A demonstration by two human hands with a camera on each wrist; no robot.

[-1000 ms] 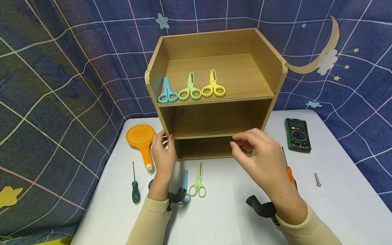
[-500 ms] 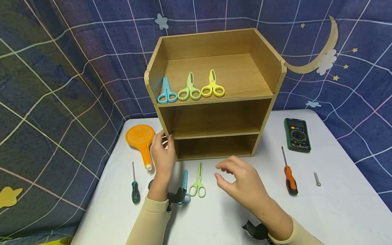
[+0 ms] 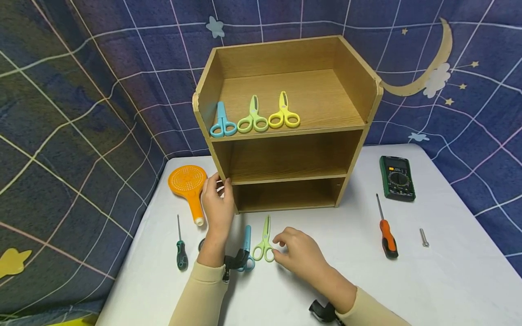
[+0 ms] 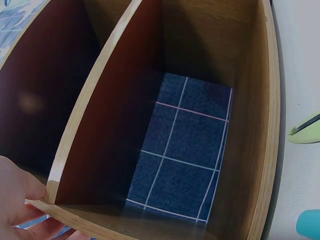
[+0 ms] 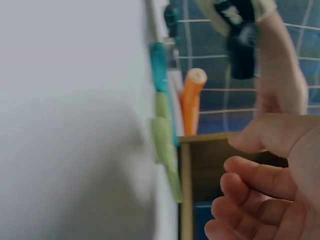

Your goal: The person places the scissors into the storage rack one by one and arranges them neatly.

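My left hand grips the front edge of the left side panel of a wooden shelf unit; in the left wrist view its fingers bend round that edge. Just right of the green scissors on the table is my right hand, thumb and fingers bent and apart, holding nothing; the fingertips come right at the scissors' handle loop. Blue scissors lie left of the green ones, partly hidden by the left wrist's camera. On the shelf's top level stand blue, green and yellow scissors in a row.
Left on the white table are an orange shower-head-shaped object and a green screwdriver. To the right lie an orange screwdriver, a multimeter and a bolt. A small round item is partly hidden by the left wrist.
My right hand has moved from in front of the shelf's lower right part down and left to the green scissors. The left hand has kept its hold on the side panel.
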